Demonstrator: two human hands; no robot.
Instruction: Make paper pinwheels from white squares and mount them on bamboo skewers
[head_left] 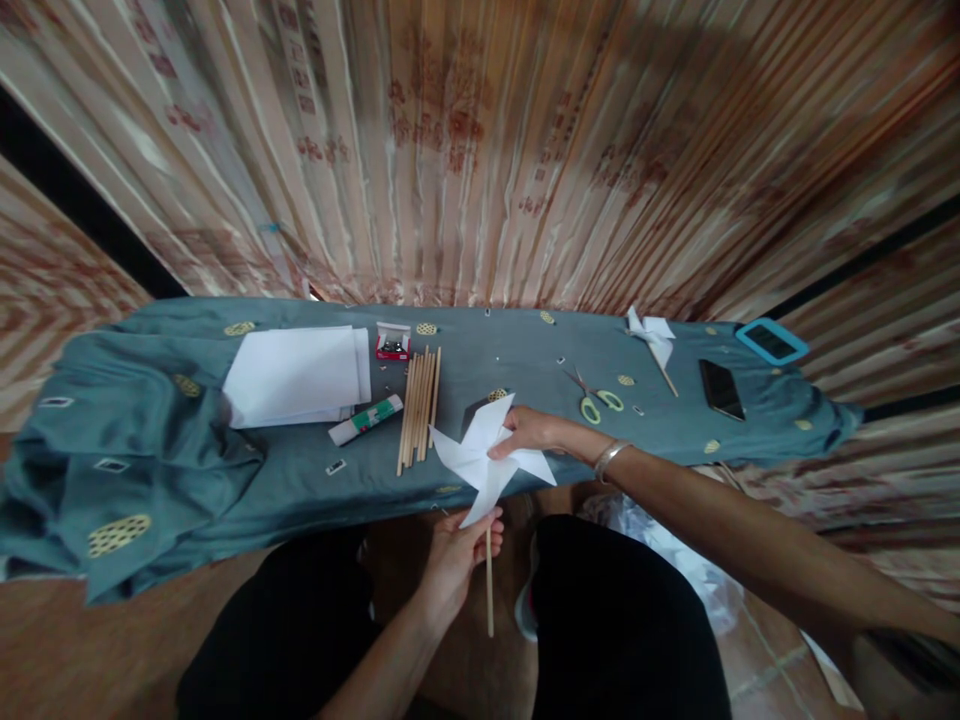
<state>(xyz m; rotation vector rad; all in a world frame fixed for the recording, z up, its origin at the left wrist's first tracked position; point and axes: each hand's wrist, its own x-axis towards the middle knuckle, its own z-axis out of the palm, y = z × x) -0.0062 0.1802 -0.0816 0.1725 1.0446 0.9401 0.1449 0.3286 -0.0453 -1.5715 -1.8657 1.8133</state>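
A white paper pinwheel (480, 457) on a thin wooden stick (490, 590) is held over the front edge of the cloth-covered table. My left hand (459, 552) is closed around the stick just under the lowest blade. My right hand (529, 432) pinches the paper near the pinwheel's middle, thumb on the front. The upper part of the stick is hidden behind the paper. Left of the pinwheel lies a bundle of wooden sticks (418, 410), with a glue stick (367, 420) beside it. Green-handled scissors (592, 397) lie open to the right.
A stack of white paper (292, 375) and a small red box (393, 341) with dark pieces lie at the left. Another pinwheel (651, 338), a phone (722, 389) and a blue-framed tablet (771, 341) are at the right. A clear plastic bag (675, 560) sits on the floor.
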